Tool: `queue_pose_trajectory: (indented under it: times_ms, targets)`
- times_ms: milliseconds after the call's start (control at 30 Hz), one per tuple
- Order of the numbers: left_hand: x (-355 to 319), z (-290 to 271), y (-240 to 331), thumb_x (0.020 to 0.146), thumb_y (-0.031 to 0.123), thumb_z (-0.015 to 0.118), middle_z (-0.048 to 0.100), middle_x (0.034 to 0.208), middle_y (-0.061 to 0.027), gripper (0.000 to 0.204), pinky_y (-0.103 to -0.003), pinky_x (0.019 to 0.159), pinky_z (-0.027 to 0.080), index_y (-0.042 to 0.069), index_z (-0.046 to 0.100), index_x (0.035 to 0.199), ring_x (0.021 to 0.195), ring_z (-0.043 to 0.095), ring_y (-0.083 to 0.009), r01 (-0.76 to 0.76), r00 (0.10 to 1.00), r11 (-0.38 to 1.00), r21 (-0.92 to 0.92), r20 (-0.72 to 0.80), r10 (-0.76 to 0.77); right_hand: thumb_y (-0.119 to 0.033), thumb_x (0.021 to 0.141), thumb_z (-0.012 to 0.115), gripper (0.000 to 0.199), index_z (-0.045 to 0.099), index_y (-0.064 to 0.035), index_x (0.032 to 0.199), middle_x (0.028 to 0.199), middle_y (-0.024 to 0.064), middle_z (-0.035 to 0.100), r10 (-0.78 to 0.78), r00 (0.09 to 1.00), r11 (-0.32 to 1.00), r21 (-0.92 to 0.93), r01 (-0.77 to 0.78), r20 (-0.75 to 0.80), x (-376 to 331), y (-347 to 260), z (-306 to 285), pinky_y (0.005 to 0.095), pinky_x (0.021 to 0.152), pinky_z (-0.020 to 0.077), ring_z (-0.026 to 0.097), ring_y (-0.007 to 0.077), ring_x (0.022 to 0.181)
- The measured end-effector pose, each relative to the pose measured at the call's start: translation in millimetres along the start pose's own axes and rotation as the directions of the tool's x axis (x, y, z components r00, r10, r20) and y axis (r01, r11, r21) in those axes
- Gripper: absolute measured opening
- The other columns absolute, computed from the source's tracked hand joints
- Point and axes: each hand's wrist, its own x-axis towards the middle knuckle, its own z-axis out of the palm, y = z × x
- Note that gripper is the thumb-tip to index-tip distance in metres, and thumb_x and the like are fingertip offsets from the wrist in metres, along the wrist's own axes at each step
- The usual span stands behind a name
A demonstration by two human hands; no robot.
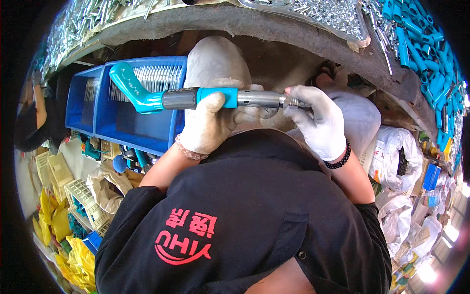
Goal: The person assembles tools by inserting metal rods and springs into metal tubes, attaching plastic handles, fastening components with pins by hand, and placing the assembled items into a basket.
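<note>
A tool with a bent teal handle, a dark grey collar, a teal sleeve and a metal tube (178,99) lies level across my lap. My left hand (208,122), in a white glove, is closed around its teal sleeve and tube, with the thumb on top. At the tube's right end sits a small metal coil (293,101), like a spring, around a thin shaft. My right hand (321,122), gloved too, closes its thumb and fingers at this coil end. Some of its fingertips look bare.
Left of my knees stands a blue crate (134,138) holding rows of metal rods (159,76). Across the front runs a bench edge (205,23) with heaped metal parts (323,17) and teal handles (421,54). White bags (399,157) lie at right, yellow bags (78,259) at lower left.
</note>
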Motion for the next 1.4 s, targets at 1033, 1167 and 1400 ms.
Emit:
queue_pose_trajectory:
  times_ms: [1033, 1167, 1400]
  targets:
    - [-8, -7, 0, 0.089, 0.010, 0.068, 0.071, 0.097, -0.0091, 0.031, -0.028, 0.079, 0.051, -0.003, 0.060, 0.116, 0.088, 0.066, -0.0170, -0.117, 0.993, 0.903, 0.413, 0.031, 0.115, -0.033, 0.101, 0.059, 0.027, 0.047, -0.0081, 0.100, 0.075, 0.0032, 0.052, 0.424, 0.595, -0.110, 0.691, -0.715, 0.683, 9, -22, 15, 0.0247, 0.045, 0.0311, 0.042, 0.0098, 0.049]
    - [1, -17, -8, 0.091, 0.009, 0.066, 0.070, 0.092, -0.0100, 0.018, -0.030, 0.076, 0.052, -0.002, 0.064, 0.104, 0.082, 0.065, -0.0174, -0.149, 0.987, 0.919, 0.366, 0.004, 0.158, -0.016, 0.097, 0.064, 0.019, 0.047, -0.0071, 0.104, 0.077, 0.0051, 0.053, 0.510, 0.792, 0.463, 0.669, -0.582, 0.336, 7, -23, 38, 0.0279, 0.051, 0.0388, 0.049, 0.0144, 0.056]
    - [1, -16, -11, 0.093, 0.023, 0.063, 0.070, 0.099, -0.0127, 0.031, -0.031, 0.078, 0.051, -0.003, 0.065, 0.110, 0.084, 0.063, -0.0188, -0.002, 1.000, 0.998, 0.067, -0.008, 0.003, -0.003, 0.082, 0.071, 0.025, 0.060, -0.0051, 0.105, 0.087, 0.0126, 0.061, -0.393, 0.917, 0.918, 0.084, 0.387, 0.074, 18, 20, 33, 0.0398, 0.070, 0.0516, 0.063, 0.0331, 0.079]
